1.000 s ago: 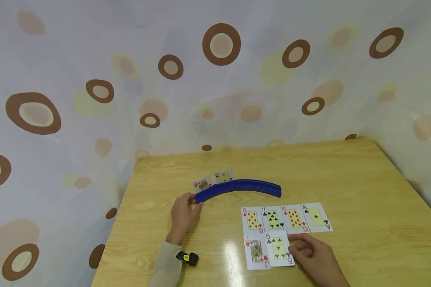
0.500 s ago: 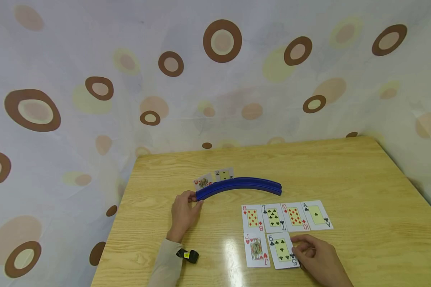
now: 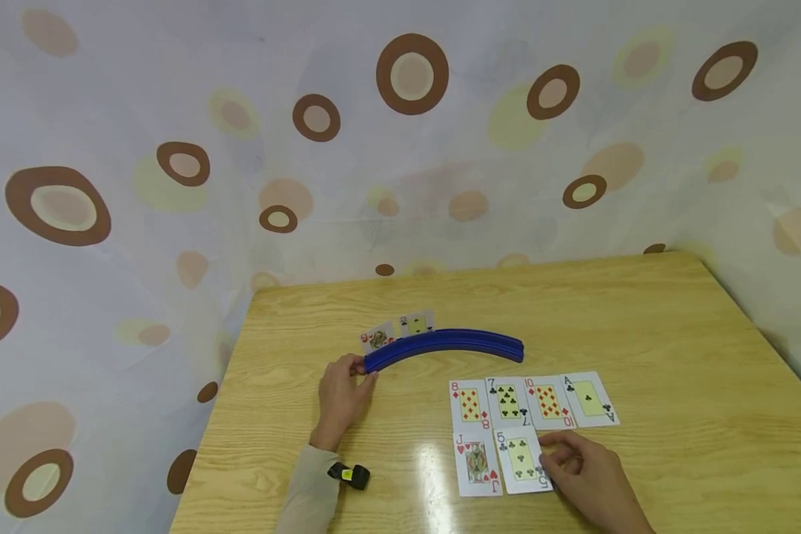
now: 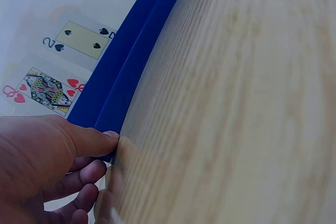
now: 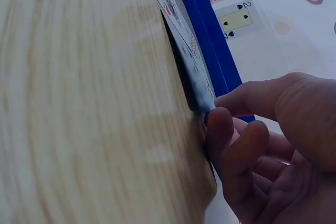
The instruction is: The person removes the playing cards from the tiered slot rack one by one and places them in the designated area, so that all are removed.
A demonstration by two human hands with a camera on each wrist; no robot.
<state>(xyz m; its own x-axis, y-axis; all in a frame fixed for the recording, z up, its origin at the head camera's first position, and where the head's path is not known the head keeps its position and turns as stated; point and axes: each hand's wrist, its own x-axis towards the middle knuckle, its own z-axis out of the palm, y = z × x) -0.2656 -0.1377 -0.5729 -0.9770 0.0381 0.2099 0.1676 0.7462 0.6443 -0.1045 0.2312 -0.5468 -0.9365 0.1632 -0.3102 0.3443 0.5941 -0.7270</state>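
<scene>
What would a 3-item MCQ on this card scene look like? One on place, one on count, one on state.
1. Where does the 5 of clubs lie?
A. Standing in the holder
B. Near row, right of the jack of hearts
C. Far row, beside the ace

2. How many cards lie face up on the table in front of the holder?
A. Four
B. Six
C. Eight

3. What is the left hand doing?
A. Gripping the holder's left end
B. Lying flat on the table
C. Lifting a card

Answers:
1. B: the 5 of clubs lies right of the jack of hearts, under the right hand fingertips.
2. B: four in the far row, two in the near row on the table.
3. A: the left hand has thumb and fingers round the end of the blue holder.
</scene>
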